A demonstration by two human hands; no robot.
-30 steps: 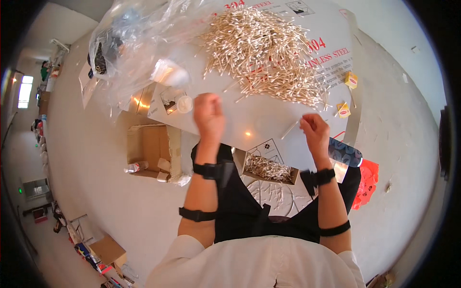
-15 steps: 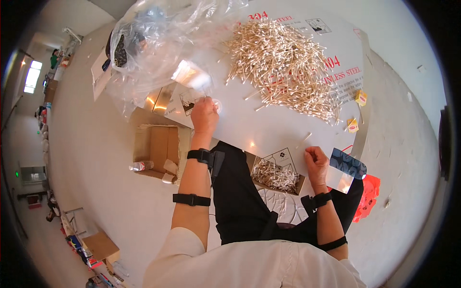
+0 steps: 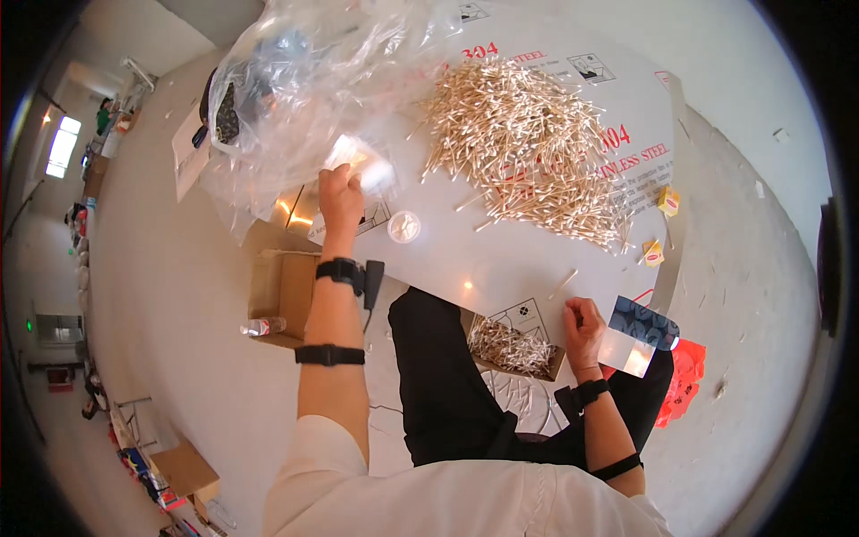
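Observation:
My left hand [image 3: 340, 192] is raised over the table's left side and grips a small clear plastic container [image 3: 365, 166], right against a big crumpled clear plastic bag [image 3: 295, 80]. A round white lid [image 3: 403, 226] lies on the white table [image 3: 501, 259] just right of that hand. A large heap of cotton swabs [image 3: 528, 148] covers the far part of the table. My right hand [image 3: 582, 324] rests at the near table edge with its fingers curled in; I see nothing in it. An open box of swabs [image 3: 514, 349] sits on my lap beside it.
A shiny dark-patterned pouch [image 3: 637, 336] lies right of my right hand, with a red bag [image 3: 684, 385] below it. Two small yellow packets [image 3: 668, 201] sit near the table's right edge. A cardboard box [image 3: 286, 286] and a water bottle [image 3: 264, 327] are on the floor at left.
My left hand moved left and away from the table's middle to the plastic bag, now holding the clear container. My right hand dropped back to the near table edge.

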